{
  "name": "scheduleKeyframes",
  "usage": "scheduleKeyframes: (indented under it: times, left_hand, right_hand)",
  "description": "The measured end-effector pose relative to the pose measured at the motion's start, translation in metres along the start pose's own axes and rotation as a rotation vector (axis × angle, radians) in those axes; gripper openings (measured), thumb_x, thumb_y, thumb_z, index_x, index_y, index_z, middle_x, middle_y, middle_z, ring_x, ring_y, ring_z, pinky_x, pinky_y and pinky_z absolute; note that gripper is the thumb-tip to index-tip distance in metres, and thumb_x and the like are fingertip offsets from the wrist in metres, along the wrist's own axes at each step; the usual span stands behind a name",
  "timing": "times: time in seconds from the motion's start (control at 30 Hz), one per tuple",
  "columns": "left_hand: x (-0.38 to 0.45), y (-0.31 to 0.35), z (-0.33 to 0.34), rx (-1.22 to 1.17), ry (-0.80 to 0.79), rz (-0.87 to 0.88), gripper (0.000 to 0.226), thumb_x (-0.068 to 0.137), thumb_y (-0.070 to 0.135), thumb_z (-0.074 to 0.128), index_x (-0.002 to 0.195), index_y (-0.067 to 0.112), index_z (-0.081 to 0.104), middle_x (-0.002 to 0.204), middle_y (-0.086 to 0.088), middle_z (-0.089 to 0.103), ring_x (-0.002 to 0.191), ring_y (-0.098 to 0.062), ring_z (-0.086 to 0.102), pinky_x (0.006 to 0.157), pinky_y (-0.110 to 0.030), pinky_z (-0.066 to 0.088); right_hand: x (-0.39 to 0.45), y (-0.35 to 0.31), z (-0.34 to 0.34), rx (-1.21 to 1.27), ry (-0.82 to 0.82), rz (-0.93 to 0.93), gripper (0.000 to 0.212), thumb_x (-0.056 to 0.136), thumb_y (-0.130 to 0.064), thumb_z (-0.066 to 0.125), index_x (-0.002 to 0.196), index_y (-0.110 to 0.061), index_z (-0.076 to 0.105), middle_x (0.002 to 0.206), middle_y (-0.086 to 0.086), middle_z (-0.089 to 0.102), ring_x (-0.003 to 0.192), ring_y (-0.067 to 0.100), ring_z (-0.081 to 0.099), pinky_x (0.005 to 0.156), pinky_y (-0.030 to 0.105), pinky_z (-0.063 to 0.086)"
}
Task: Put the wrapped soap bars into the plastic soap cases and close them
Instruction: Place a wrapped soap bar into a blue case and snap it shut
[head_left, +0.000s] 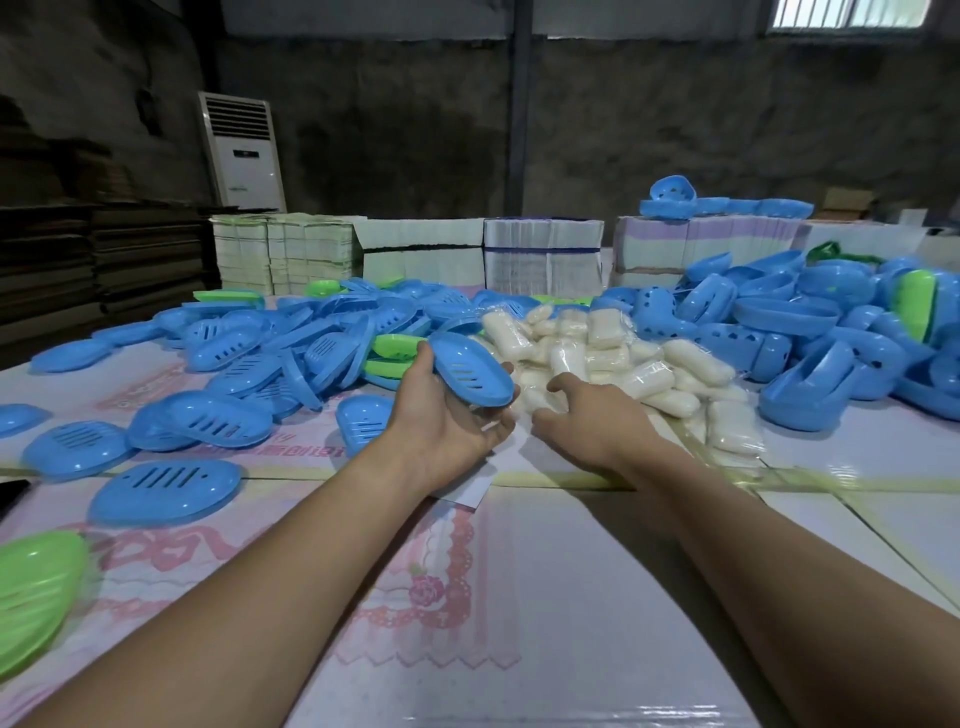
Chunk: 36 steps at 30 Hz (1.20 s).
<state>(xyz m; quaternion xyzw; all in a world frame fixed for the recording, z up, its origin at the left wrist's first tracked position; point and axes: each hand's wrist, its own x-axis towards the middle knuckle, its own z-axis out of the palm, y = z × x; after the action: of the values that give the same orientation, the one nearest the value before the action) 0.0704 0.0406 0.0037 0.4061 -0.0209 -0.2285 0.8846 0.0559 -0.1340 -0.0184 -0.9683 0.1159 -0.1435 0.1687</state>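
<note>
Two hands reach out over the worktop in front of you. Your left hand lies palm up with its fingers curled under a blue slotted case half, the thumb hooked over its far left edge, so the piece is held just above the surface with its slotted face toward you. Your right hand hovers just right of it, fingers loosely bent and spread, gripping nothing; its fingertips sit at the near edge of the heap of wrapped soap bars. Whether they touch a bar cannot be told.

That heap of pale bars in clear film lies at the middle of the worktop, just beyond both hands. To its left spreads a pile of blue slotted case halves, with a few green pieces mixed in near your left thumb. More single blue halves lie nearer you on the left, and a large green half sits at the lower left edge. To the right of the soap rises a mound of deeper blue case halves with round holes.

Behind everything, bundled stacks of flat printed cartons line the far edge, and a white standing air conditioner is against the wall.
</note>
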Motion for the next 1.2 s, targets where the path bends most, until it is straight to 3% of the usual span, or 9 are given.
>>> scheduleKeyframes:
  times: [0.17,0.3,0.43,0.53,0.63,0.8,1.0,1.1,1.2]
  left_hand:
    - [0.001,-0.001,0.000,0.031,-0.024,0.013,0.064,0.101,0.066,0.033,0.123,0.012,0.059,0.104,-0.011,0.061,0.079,-0.023,0.055,0.065,-0.033,0.044]
    - [0.001,-0.008,0.004,0.073,-0.051,0.003,0.064,0.098,0.063,0.046,0.146,0.020,0.048,0.116,-0.014,0.055,0.096,-0.030,0.055,0.077,-0.040,0.049]
    - [0.002,-0.016,0.008,0.013,-0.067,-0.002,0.066,0.098,0.058,0.051,0.149,0.017,0.044,0.113,-0.015,0.055,0.092,-0.030,0.058,0.090,-0.046,0.050]
    - [0.001,-0.023,0.010,0.005,-0.129,0.002,0.054,0.100,0.048,0.052,0.149,0.025,0.044,0.121,-0.017,0.064,0.101,-0.032,0.066,0.104,-0.053,0.048]
    - [-0.001,-0.029,0.014,-0.043,-0.176,-0.007,0.042,0.103,0.036,0.053,0.144,0.035,0.045,0.136,-0.019,0.062,0.116,-0.038,0.066,0.094,-0.057,0.054]
    - [0.003,-0.028,0.013,-0.115,-0.178,0.001,0.041,0.101,0.036,0.056,0.142,0.031,0.051,0.139,-0.021,0.060,0.115,-0.039,0.067,0.101,-0.058,0.050]
    - [0.004,-0.027,0.007,0.082,-0.271,0.039,0.037,0.104,0.036,0.049,0.140,0.041,0.046,0.131,-0.012,0.068,0.112,-0.036,0.064,0.111,-0.060,0.039]
    - [0.004,-0.028,0.007,0.114,-0.287,0.059,0.037,0.105,0.036,0.047,0.142,0.041,0.045,0.129,-0.014,0.069,0.111,-0.036,0.065,0.104,-0.055,0.046]
    - [0.004,-0.028,0.007,0.121,-0.292,0.063,0.037,0.106,0.037,0.047,0.142,0.039,0.046,0.133,-0.018,0.066,0.108,-0.037,0.065,0.096,-0.051,0.053]
  right_hand:
    - [-0.007,-0.001,-0.006,0.476,-0.081,0.109,0.051,0.084,-0.046,0.050,0.133,-0.035,0.049,0.113,0.004,0.060,0.098,0.027,0.058,0.080,0.039,0.048]
    - [-0.012,-0.006,-0.020,0.897,0.020,0.098,0.045,0.093,-0.037,0.045,0.137,-0.044,0.046,0.135,-0.008,0.047,0.105,0.014,0.049,0.077,0.030,0.042]
    - [-0.019,-0.018,-0.024,0.989,0.122,-0.045,0.047,0.099,-0.037,0.043,0.145,-0.041,0.038,0.146,-0.015,0.041,0.122,0.004,0.039,0.096,0.027,0.028]
    - [-0.026,-0.032,-0.021,1.036,0.096,-0.067,0.048,0.099,-0.038,0.049,0.146,-0.035,0.037,0.136,-0.007,0.051,0.112,0.003,0.054,0.090,0.024,0.040]
    - [-0.030,-0.038,-0.016,0.982,0.074,-0.050,0.044,0.098,-0.040,0.053,0.139,-0.030,0.043,0.128,0.003,0.057,0.113,0.018,0.059,0.099,0.038,0.047]
    - [-0.031,-0.035,-0.019,0.889,0.048,-0.134,0.019,0.099,-0.039,0.050,0.105,-0.028,0.064,0.102,0.000,0.063,0.101,0.016,0.057,0.084,0.032,0.047]
    - [-0.031,-0.029,-0.021,0.924,0.018,-0.163,0.026,0.094,-0.025,0.057,0.115,-0.039,0.060,0.096,0.001,0.063,0.087,0.011,0.064,0.067,0.017,0.050]
    - [-0.030,-0.026,-0.028,0.909,0.026,-0.193,0.031,0.090,-0.017,0.058,0.104,-0.044,0.062,0.084,0.000,0.063,0.069,0.000,0.060,0.061,0.012,0.047]
    - [-0.029,-0.023,-0.033,0.877,-0.025,-0.186,0.032,0.088,-0.016,0.059,0.114,-0.035,0.065,0.090,0.013,0.067,0.069,0.001,0.059,0.060,0.012,0.047]
